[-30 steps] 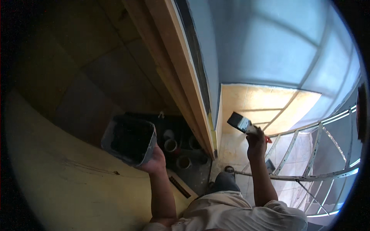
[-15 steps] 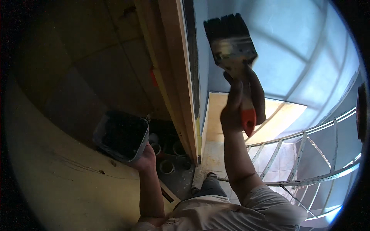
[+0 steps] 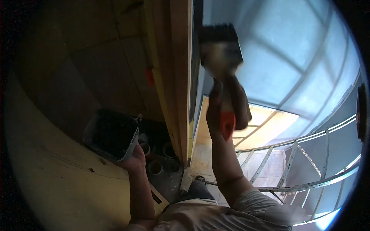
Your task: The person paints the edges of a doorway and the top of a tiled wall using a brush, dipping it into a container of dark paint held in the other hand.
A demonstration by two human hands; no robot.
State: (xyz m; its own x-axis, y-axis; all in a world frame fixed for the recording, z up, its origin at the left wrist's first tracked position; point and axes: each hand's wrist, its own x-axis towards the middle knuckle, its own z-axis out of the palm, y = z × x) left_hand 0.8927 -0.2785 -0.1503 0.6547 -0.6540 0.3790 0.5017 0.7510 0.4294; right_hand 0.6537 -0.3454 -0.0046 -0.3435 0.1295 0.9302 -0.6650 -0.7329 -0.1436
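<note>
Raised at upper centre, my right hand (image 3: 231,102) is closed around the handle of a wide paintbrush (image 3: 220,50). Its dark bristles point up, beside the dark strip (image 3: 196,42) along the wooden frame; I cannot tell whether they touch it. The handle ends in a red tip below my fingers. Lower on the left, my left hand (image 3: 133,158) grips a squarish tub (image 3: 129,144) with pale walls, from beneath its near side. What fills the tub is very dark and hard to make out.
A tall wooden door frame (image 3: 179,77) divides a dim room on the left from a pale blue wall (image 3: 281,46). A white metal railing (image 3: 287,188) curves along the lower right. Several round pots (image 3: 155,167) stand on the floor near the frame's foot.
The brush and my right hand have shifted left and slightly down, closer to the frame. In the picture, the tub and surroundings have moved a little left too.
</note>
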